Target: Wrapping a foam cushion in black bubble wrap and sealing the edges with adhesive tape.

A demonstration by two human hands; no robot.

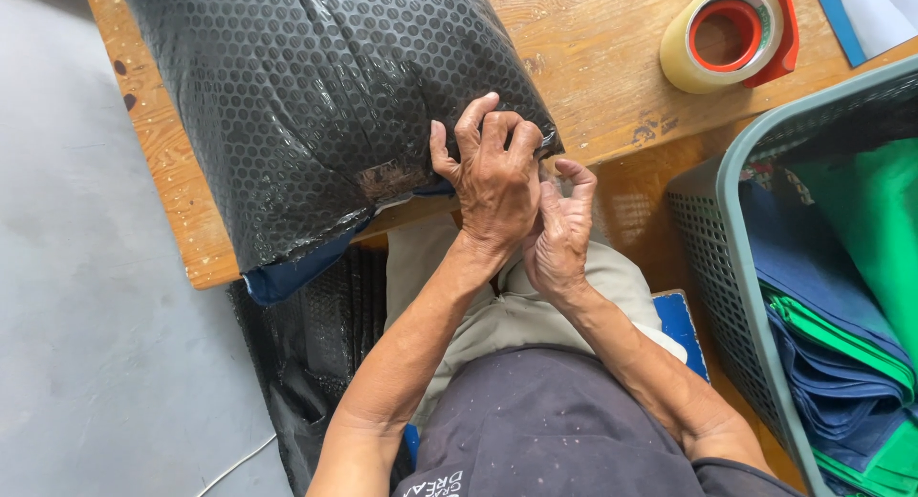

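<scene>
A bulging parcel wrapped in black bubble wrap (316, 95) lies on a low wooden table (593, 66). Blue fabric (287, 272) pokes out of its open near edge. My left hand (492, 176) presses down on the parcel's near right corner, fingers curled over the wrap. My right hand (559, 224) sits just beside and below it, fingers pinching at the same corner, where a strip of clear tape seems to lie; what it pinches is too small to tell.
A roll of clear packing tape (722, 33) on a red dispenser rests at the table's far right. A grey-green plastic basket (732, 267) with folded blue and green fabric stands on my right. More black bubble wrap (306, 363) hangs below the table by my knees.
</scene>
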